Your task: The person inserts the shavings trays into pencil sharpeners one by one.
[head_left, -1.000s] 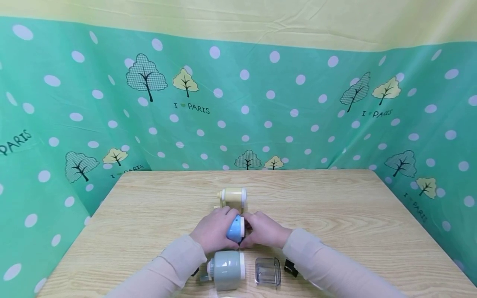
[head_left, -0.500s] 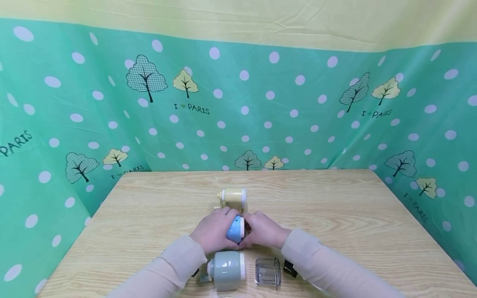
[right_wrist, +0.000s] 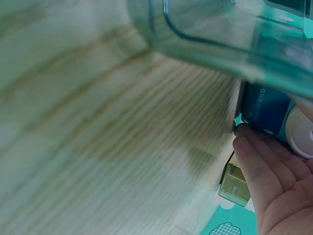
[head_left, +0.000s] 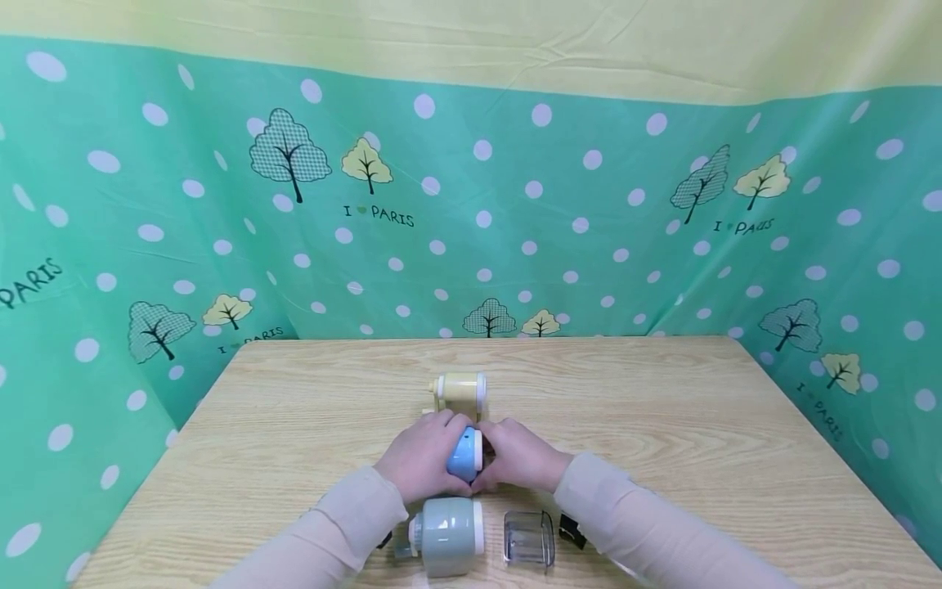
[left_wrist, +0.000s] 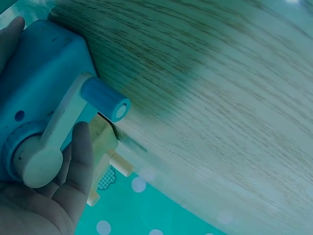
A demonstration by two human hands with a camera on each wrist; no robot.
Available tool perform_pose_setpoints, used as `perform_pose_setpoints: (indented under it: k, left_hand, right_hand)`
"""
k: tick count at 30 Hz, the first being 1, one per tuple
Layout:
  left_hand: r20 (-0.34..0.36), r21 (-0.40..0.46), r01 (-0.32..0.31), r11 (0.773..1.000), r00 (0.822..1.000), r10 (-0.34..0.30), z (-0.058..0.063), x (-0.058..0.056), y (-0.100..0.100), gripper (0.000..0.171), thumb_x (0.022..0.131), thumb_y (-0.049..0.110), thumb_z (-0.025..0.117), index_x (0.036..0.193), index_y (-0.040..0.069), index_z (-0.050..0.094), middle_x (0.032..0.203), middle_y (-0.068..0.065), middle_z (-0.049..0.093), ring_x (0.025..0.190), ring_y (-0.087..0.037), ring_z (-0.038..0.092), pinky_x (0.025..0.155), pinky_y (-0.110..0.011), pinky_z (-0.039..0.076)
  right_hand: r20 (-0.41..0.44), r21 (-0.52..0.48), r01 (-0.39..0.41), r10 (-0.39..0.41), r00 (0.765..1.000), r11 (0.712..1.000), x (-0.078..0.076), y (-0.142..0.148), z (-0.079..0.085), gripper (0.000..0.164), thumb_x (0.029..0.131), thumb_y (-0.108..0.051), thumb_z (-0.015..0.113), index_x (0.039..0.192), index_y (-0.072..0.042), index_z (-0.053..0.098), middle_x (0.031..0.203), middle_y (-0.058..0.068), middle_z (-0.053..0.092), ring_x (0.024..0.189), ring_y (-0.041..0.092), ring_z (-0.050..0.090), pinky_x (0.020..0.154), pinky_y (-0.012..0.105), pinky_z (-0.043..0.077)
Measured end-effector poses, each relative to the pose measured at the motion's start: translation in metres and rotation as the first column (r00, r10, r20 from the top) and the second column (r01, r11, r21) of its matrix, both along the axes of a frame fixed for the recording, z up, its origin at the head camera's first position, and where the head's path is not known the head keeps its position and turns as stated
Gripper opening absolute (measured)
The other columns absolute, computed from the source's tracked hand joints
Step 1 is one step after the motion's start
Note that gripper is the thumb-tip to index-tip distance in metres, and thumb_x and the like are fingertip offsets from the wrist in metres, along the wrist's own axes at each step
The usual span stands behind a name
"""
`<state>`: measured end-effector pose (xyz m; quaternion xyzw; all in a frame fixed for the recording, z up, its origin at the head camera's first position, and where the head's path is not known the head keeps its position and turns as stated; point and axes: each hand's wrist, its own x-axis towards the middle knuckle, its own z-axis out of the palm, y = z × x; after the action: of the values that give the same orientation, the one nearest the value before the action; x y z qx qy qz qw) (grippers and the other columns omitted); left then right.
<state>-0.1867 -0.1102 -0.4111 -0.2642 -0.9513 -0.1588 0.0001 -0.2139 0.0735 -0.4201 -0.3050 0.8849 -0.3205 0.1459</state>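
Observation:
A blue hand-crank pencil sharpener [head_left: 463, 456] stands mid-table between both hands. My left hand [head_left: 421, 458] grips its body from the left, thumb on the near side. In the left wrist view its pale crank with a blue knob [left_wrist: 105, 98] sticks out beside my fingers. My right hand [head_left: 524, 455] pinches the sharpener's front end, fingers on the far side and thumb on the near side. The right wrist view shows dark blue plastic with lettering [right_wrist: 264, 108] by those fingertips, close to the round pale front ring [right_wrist: 301, 132].
Nearer me lies a grey-green pencil sharpener [head_left: 447, 536], its crank to the left. Right of it sits a clear smoky shavings drawer [head_left: 528, 540], also large in the right wrist view. A yellow pencil sharpener [head_left: 461, 388] stands behind the blue one on the wooden table [head_left: 662, 393].

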Motion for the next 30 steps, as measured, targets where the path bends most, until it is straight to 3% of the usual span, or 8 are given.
perform_pose_setpoints:
  k: [10,21,30]
  left_hand:
    - [0.009,0.007,-0.014,1.0,1.0,0.014,-0.001,0.0005,-0.003,0.08,0.065,0.048,0.085,0.13,0.01,0.059,0.116,-0.006,0.062,0.1,-0.021,0.057,0.084,-0.043,0.055]
    - [-0.033,0.007,0.0,1.0,0.999,0.0,-0.0002,0.001,-0.004,0.082,0.067,0.055,0.082,0.13,0.008,0.056,0.116,-0.008,0.06,0.098,-0.021,0.056,0.079,-0.042,0.055]
    - [-0.004,0.07,0.012,0.997,1.0,-0.011,0.001,0.0028,-0.0067,0.082,0.068,0.054,0.081,0.13,0.008,0.055,0.115,-0.007,0.06,0.099,-0.021,0.056,0.083,-0.043,0.055]
  right_hand:
    - [0.0,0.01,0.005,-0.005,1.0,1.0,-0.0003,-0.0002,0.0003,0.063,0.067,-0.025,0.089,0.121,-0.002,0.067,0.106,0.004,0.074,0.096,0.012,0.066,0.09,0.033,0.054]
    - [-0.01,0.024,0.017,-0.017,1.0,1.0,-0.0016,0.0011,-0.0019,0.067,0.067,-0.027,0.089,0.124,-0.001,0.064,0.109,0.006,0.073,0.098,0.014,0.067,0.093,0.036,0.054]
    - [0.022,0.019,0.025,-0.026,0.999,0.999,0.0003,0.0017,-0.0003,0.074,0.069,-0.025,0.087,0.133,0.0,0.06,0.114,0.009,0.073,0.102,0.016,0.066,0.096,0.037,0.053]
